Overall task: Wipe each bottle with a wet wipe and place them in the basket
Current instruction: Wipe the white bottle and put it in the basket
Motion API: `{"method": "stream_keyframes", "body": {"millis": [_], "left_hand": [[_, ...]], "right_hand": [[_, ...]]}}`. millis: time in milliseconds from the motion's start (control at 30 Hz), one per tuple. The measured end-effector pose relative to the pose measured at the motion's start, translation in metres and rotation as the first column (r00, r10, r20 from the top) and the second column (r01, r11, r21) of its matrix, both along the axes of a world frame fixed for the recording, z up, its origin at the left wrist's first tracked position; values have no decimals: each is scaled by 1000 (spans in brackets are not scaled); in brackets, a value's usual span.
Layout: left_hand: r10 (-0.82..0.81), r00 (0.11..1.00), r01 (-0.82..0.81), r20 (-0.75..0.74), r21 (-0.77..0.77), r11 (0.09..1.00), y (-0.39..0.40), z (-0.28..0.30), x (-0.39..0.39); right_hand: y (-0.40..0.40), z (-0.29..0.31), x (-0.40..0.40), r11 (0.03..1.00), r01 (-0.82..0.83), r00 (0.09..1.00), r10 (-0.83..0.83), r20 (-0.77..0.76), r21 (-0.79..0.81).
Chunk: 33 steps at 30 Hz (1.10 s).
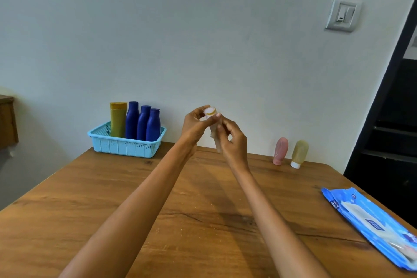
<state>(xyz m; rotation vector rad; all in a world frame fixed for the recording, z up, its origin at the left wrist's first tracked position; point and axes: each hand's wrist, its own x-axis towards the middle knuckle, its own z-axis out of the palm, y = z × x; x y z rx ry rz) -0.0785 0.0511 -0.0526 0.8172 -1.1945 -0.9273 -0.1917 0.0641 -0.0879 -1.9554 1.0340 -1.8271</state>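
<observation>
Both hands are raised above the surface (203,221) and close together, gripping one small pale bottle (211,113). The left hand (195,125) pinches its upper end between thumb and fingertips. The right hand (233,141) is curled around its lower body, apparently with a wet wipe (217,144) wrapped against it; the wipe is pale and hard to separate from the bottle.

Risks from this position:
- Slip. A damp wipe probably reduces friction. The bottle is held clear of the surface, so a loosened pinch could drop it.
- Incomplete wiping. The areas under the left fingertips are covered and may be missed unless the grip is shifted.
- Tipping during placement. The basket (126,145), to the left of the left hand, already holds tall upright items. Inserting another carelessly could knock them over.
- Knocking the waiting bottles. The two to the right of the right hand stand cap-down and may topple easily if brushed.

Inventory:
- Basket: one, light blue.
- In the basket: three dark blue bottles (143,125) and one yellow tube (117,119).
- In the hands: one bottle.
- On the surface, right of the hands: one pink bottle (280,151) and one yellow-green bottle (299,153).
- Wipe pack (372,225): one, blue, nearer the person on the right.
</observation>
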Motion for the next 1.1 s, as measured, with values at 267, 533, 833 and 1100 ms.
{"method": "stream_keyframes", "body": {"millis": [267, 533, 833, 1100], "left_hand": [[123, 985, -104, -124, 150, 983, -10, 3, 7], [79, 992, -93, 98, 140, 986, -6, 10, 10], [-386, 923, 382, 7, 132, 915, -11, -9, 42], [-426, 892, 426, -152, -34, 904, -13, -20, 31]], "right_hand": [[-1, -15, 1, 998, 31, 977, -19, -215, 53], [-5, -7, -9, 986, -65, 997, 57, 54, 151], [-13, -8, -30, 643, -702, 649, 400, 647, 306], [-6, 2, -32, 710, -606, 729, 315, 608, 359]]}}
